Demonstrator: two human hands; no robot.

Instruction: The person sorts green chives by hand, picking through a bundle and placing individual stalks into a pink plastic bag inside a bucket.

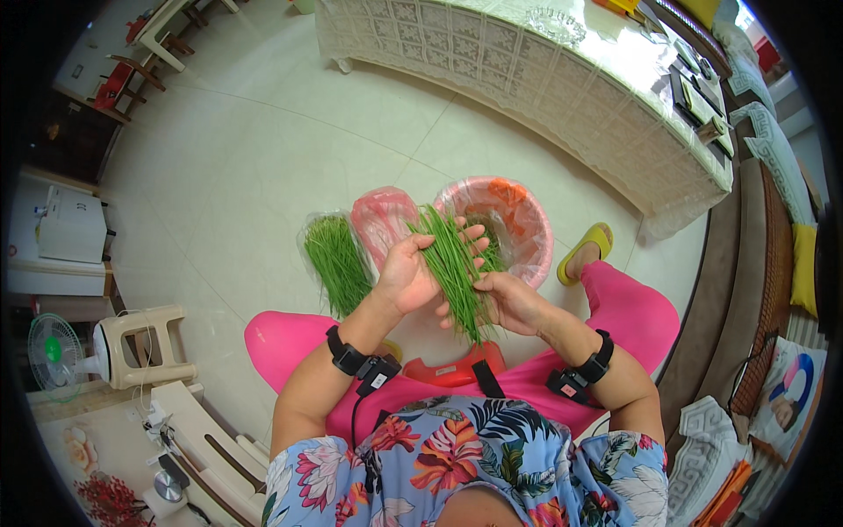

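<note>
A bunch of long, thin green chives lies across my left hand. The left thumb rests on top and the fingers reach out beneath, past the far side. My right hand grips the lower part of the bunch between thumb and fingers. Just beyond my hands stands a pink bin lined with a clear plastic bag, holding some green blades and brownish scraps. A thick pile of chives sits in clear plastic on the floor at the left. Between pile and bin is a crumpled pink plastic bag.
A red plastic stool is between my legs. Ahead runs a long table with a lace cloth. A brown sofa borders the right side. On the left are a beige stool and a fan.
</note>
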